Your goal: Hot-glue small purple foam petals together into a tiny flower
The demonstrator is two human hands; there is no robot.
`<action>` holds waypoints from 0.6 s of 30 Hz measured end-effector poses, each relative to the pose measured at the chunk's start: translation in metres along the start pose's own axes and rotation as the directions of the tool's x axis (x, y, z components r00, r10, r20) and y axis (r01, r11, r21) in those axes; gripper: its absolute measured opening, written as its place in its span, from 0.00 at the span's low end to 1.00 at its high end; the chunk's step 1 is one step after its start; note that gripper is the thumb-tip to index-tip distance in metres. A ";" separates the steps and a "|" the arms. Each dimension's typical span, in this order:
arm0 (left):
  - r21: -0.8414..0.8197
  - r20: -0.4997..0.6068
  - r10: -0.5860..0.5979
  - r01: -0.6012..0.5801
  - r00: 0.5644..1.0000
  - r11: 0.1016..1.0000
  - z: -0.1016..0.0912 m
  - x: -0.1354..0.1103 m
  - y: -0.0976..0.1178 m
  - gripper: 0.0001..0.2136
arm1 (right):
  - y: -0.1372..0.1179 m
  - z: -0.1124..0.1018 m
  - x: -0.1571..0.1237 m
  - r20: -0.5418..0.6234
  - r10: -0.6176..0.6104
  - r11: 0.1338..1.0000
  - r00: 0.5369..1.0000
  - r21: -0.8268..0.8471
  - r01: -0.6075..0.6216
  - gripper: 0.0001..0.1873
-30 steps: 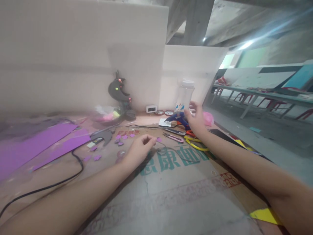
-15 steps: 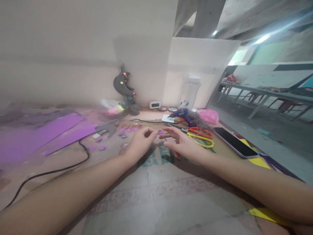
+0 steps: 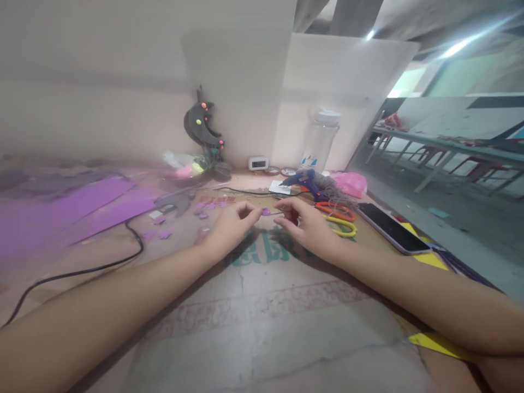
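Between thumb and forefinger, my left hand [image 3: 233, 226] pinches a small purple piece [image 3: 266, 212], perhaps foam or paper. A thin dark stem [image 3: 277, 213] runs from that piece toward my right hand [image 3: 305, 224]. The right fingers are curled around the stem's far end; their exact contact is hard to see. Both hands are just above the table [image 3: 245, 311]. Left of them lie small purple cut-outs [image 3: 165, 235], some star- or flower-shaped. Scissors with orange handles [image 3: 335, 210] and others with yellow handles [image 3: 341, 226] are beside the right hand.
A blue glue gun [image 3: 307, 181] lies behind the hands near grey yarn [image 3: 338, 194]. A clear bottle [image 3: 321, 142], small clock [image 3: 258, 163] and dark crescent ornament [image 3: 200, 125] stand at the back. A phone [image 3: 393, 228] is right; purple sheets [image 3: 110, 210] and a black cable [image 3: 82, 271] are left.
The right fingers, spread before, have curled in closer together. The thin stem now lies nearly level between the hands. The whole view has tilted slightly downward.
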State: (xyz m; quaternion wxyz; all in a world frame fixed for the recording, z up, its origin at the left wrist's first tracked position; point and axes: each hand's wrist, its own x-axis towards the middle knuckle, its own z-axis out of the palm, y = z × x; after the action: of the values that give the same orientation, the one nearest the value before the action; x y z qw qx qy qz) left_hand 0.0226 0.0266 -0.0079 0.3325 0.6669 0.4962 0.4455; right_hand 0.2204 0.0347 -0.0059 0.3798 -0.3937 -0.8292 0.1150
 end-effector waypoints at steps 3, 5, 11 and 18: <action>0.024 0.022 0.001 -0.001 1.000 1.000 -0.001 0.000 0.000 0.13 | 0.003 -0.002 0.003 -0.034 -0.109 0.990 0.993 -0.096 0.105 0.10; 0.031 0.028 0.013 -0.014 1.000 0.999 -0.001 0.000 0.000 0.13 | 0.007 -0.001 0.004 -0.031 -0.171 0.978 0.985 -0.126 0.165 0.09; 0.036 0.046 -0.023 0.022 0.999 0.999 0.000 -0.001 -0.002 0.13 | 0.006 0.001 0.004 -0.040 -0.174 0.980 0.984 -0.102 0.170 0.08; 0.054 0.088 -0.018 0.014 0.996 0.998 0.001 -0.001 -0.001 0.13 | 0.006 0.006 0.005 -0.042 0.095 0.995 0.995 -0.001 -0.095 0.10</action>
State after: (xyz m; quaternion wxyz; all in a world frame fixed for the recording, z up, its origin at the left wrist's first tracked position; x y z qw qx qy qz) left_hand 0.0227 0.0255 -0.0095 0.3395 0.6906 0.4982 0.3995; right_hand 0.2176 0.0425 -0.0102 0.3906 -0.4356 -0.8016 0.1231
